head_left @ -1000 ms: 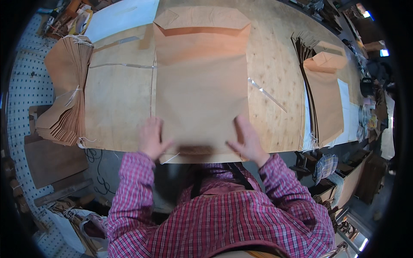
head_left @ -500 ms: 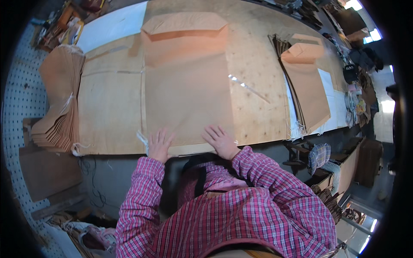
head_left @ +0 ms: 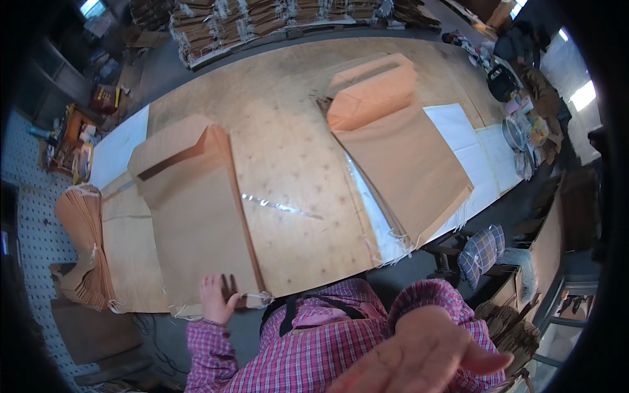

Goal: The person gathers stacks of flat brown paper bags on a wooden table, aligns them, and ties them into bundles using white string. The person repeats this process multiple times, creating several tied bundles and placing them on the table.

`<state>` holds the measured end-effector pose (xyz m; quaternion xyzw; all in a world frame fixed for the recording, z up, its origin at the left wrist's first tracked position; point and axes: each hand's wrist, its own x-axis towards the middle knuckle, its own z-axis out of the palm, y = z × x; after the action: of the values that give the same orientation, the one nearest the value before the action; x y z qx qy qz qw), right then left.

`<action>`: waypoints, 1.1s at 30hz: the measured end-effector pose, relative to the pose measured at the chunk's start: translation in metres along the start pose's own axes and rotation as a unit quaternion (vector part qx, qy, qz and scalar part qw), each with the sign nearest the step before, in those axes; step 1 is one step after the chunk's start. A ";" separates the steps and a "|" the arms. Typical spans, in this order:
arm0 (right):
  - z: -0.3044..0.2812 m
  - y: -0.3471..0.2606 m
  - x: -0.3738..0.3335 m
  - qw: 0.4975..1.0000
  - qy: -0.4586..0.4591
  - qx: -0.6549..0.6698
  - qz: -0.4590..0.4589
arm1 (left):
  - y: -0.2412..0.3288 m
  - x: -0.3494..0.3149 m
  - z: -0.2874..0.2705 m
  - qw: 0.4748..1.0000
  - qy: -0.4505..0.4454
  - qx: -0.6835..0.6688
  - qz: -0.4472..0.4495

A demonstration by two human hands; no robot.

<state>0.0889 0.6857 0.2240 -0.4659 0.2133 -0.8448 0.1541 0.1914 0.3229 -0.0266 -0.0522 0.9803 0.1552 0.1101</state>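
Observation:
A large brown paper sack (head_left: pixel 200 223) lies lengthwise on the wooden table, its folded block-shaped end away from me and its narrow end at the near edge. My left hand (head_left: pixel 218 300) rests on that near end, fingers lying on the paper and thumb spread to the right. White threads hang from the sack's near corners. My right hand (head_left: pixel 422 354) is raised close to the camera, palm turned up and thumb out, with nothing seen in it; its fingertips are cut off by the lower edge. To the right lies a pile of similar sacks (head_left: pixel 409 164).
At the far left stands a tied bundle of brown sacks (head_left: pixel 84 249). White sheets (head_left: pixel 455 131) lie under the right-hand pile. Beyond the table are stacked sacks (head_left: pixel 275 26). A checked cushion (head_left: pixel 481 255) sits by the table's right front edge.
My right hand has come off the sack and risen toward the camera. My left hand stays at the near end. The view has turned right, and the sack now lies slanted with its right side showing.

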 end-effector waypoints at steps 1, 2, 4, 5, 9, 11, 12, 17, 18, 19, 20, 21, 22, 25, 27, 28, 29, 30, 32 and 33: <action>-0.006 -0.022 0.000 1.000 -0.001 0.012 -0.021 | 0.035 0.019 0.011 1.000 0.009 -0.007 0.016; -0.013 -0.042 -0.001 0.999 0.000 0.022 -0.039 | 0.067 0.032 0.019 1.000 -0.016 -0.009 0.003; -0.035 -0.076 -0.005 0.998 0.012 0.024 -0.058 | 0.133 0.061 0.034 0.994 -0.005 -0.013 0.109; -0.050 -0.091 -0.009 0.998 0.010 0.010 -0.057 | 0.162 0.074 0.039 0.991 -0.020 0.000 0.133; -0.148 -0.143 -0.046 0.987 -0.068 -0.144 0.031 | 0.257 0.122 0.054 0.980 -0.035 -0.048 0.188; -0.208 -0.146 -0.078 0.941 0.012 -0.308 0.141 | 0.282 0.157 0.063 0.969 -0.116 -0.103 0.194; -0.240 -0.146 -0.099 0.886 0.086 -0.390 0.235 | 0.297 0.168 0.074 0.964 -0.073 -0.186 0.175; -0.426 -0.133 -0.211 0.513 0.371 -0.629 0.450 | 0.333 0.268 0.121 0.822 -0.109 -0.547 -0.120; -0.459 -0.137 -0.228 0.476 0.336 -0.690 0.430 | 0.338 0.293 0.130 0.821 -0.094 -0.543 -0.151; -0.491 -0.141 -0.240 0.422 0.309 -0.742 0.419 | 0.343 0.318 0.139 0.818 -0.079 -0.539 -0.186; -0.520 -0.146 -0.247 0.354 0.283 -0.772 0.446 | 0.348 0.344 0.148 0.816 -0.059 -0.528 -0.227; -0.549 -0.154 -0.248 0.357 0.290 -0.794 0.397 | 0.352 0.370 0.157 0.789 -0.051 -0.567 -0.231; -0.578 -0.162 -0.244 0.346 0.300 -0.800 0.387 | 0.355 0.397 0.165 0.801 -0.039 -0.555 -0.222; -0.639 -0.177 -0.220 0.347 0.339 -0.744 0.459 | 0.351 0.458 0.181 0.800 -0.001 -0.565 -0.202; -0.658 -0.182 -0.207 0.346 0.378 -0.676 0.529 | 0.339 0.478 0.185 0.749 -0.002 -0.617 -0.241; -0.666 -0.183 -0.201 0.338 0.403 -0.647 0.552 | 0.334 0.484 0.188 0.699 0.016 -0.641 -0.316; -0.671 -0.184 -0.196 0.332 0.420 -0.622 0.571 | 0.329 0.487 0.189 0.691 -0.002 -0.654 -0.307; -0.674 -0.185 -0.192 0.340 0.438 -0.604 0.572 | 0.323 0.488 0.190 0.681 0.003 -0.658 -0.321; -0.678 -0.186 -0.188 0.345 0.455 -0.599 0.562 | 0.314 0.488 0.192 0.691 -0.002 -0.644 -0.328; -0.680 -0.186 -0.187 0.345 0.437 -0.602 0.572 | 0.311 0.487 0.193 0.719 -0.014 -0.613 -0.326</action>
<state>-0.4050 1.0796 -0.1401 0.2378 0.9161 -0.2788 0.1629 -0.2854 0.6445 -0.2280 -0.4229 0.5910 0.6778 0.1120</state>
